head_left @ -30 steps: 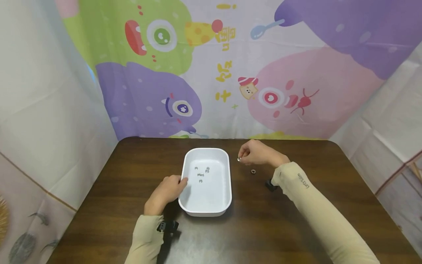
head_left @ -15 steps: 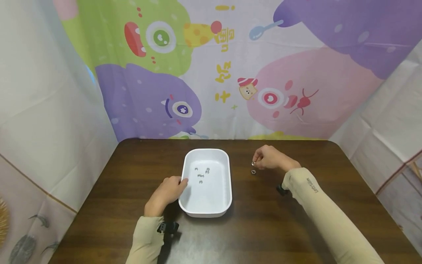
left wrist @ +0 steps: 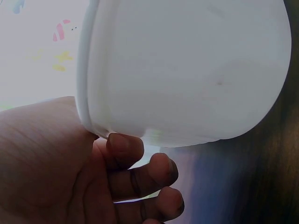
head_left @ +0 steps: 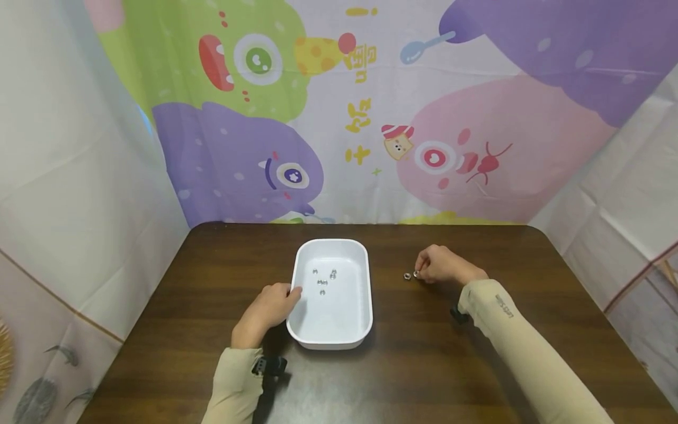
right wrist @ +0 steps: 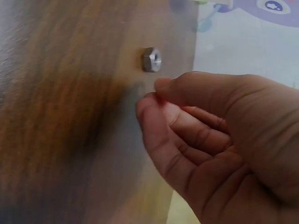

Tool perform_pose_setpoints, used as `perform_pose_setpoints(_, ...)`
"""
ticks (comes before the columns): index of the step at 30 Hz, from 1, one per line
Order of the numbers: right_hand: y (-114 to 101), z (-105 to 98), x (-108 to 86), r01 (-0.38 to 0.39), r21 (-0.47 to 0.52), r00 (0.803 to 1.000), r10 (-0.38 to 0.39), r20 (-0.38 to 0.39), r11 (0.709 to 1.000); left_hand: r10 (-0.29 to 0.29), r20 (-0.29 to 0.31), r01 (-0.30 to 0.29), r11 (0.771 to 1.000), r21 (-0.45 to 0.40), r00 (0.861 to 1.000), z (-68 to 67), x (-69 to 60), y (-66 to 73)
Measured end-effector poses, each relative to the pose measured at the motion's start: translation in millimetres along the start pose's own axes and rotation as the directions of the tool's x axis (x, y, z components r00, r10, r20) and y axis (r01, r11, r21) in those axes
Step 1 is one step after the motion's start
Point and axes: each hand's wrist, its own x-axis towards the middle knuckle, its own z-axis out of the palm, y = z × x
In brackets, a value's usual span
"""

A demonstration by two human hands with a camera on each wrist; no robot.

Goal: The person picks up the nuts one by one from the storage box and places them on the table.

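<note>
A white rectangular tray point(head_left: 339, 321) stands on the table, several small metal nuts point(head_left: 322, 282) lying inside it. At its left side my left hand point(head_left: 269, 306) grips the rim, thumb over the edge; the left wrist view shows the fingers point(left wrist: 161, 169) curled below the outer wall. To the right of the tray my right hand point(head_left: 441, 264) is low over the table, thumb and forefinger pinching a hex nut point(head_left: 416, 274). In the right wrist view the fingertips hide that nut. Just left of it another hex nut point(head_left: 407, 276) lies on the wood, apart from the fingers.
The dark brown wooden table point(head_left: 424, 365) has rounded far corners. Behind it hangs a cloth point(head_left: 360, 194) printed with cartoon monsters, and pale cloths flank both sides. A small black device is on each wrist.
My right hand has moved right, away from the tray, and then down towards the table, carrying the pinched nut beside the other one. The left hand and tray have stayed put.
</note>
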Motion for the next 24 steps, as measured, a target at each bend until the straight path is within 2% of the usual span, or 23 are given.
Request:
perform_pose_setpoints(5,5,5,2.4,0.029,-0.023,1.0,-0.029,-0.003,0.999,0.007,-0.01,-0.007,1.0,-0.004,1.0,-0.1,-0.1,0.0)
perform_pose_setpoints(14,7,12,4.4,0.016,-0.043,1.0,-0.016,0.001,0.999,-0.006,0.004,0.006,1.0,-0.009,1.0,-0.2,-2.0,0.6)
perform_pose_setpoints(24,1,12,2.8,0.013,-0.051,0.999,-0.015,-0.041,0.999,-0.009,0.011,0.009,1.0,-0.017,1.0,-1.7,-2.4,1.5)
